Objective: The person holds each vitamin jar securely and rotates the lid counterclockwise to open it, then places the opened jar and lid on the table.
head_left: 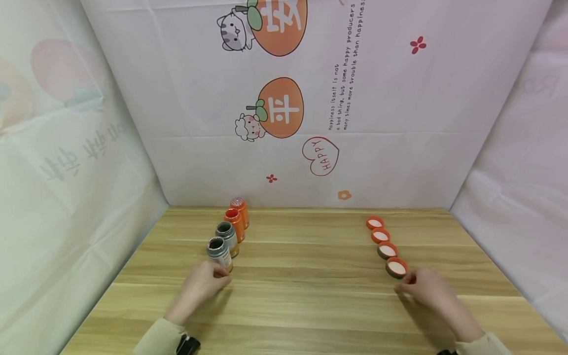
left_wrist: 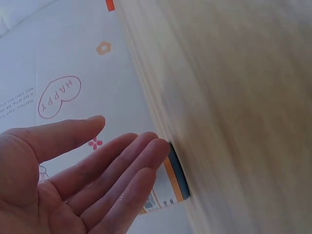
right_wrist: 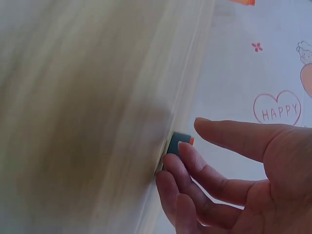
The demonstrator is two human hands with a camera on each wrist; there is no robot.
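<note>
Several small jars stand in a slanting row on the left of the table. The nearest jar (head_left: 220,256) and the grey-necked jar (head_left: 230,237) behind it have open mouths; farther back are an orange jar (head_left: 236,226) and another orange one (head_left: 242,213) with a speckled top. My left hand (head_left: 201,285) is beside the nearest jar, its fingers loosely bent and thumb apart, holding nothing. On the right, my right hand (head_left: 427,287) hovers by the nearest lid (head_left: 396,267), dark-sided with an orange rim. In the right wrist view its fingertips overlap that lid (right_wrist: 180,142), thumb apart.
Beyond the nearest lid lie another dark-sided lid (head_left: 387,250) and two orange lids, (head_left: 380,235) all white inside. A white printed cloth (head_left: 390,113) hangs behind the wooden table (head_left: 306,276), with white sheets at both sides.
</note>
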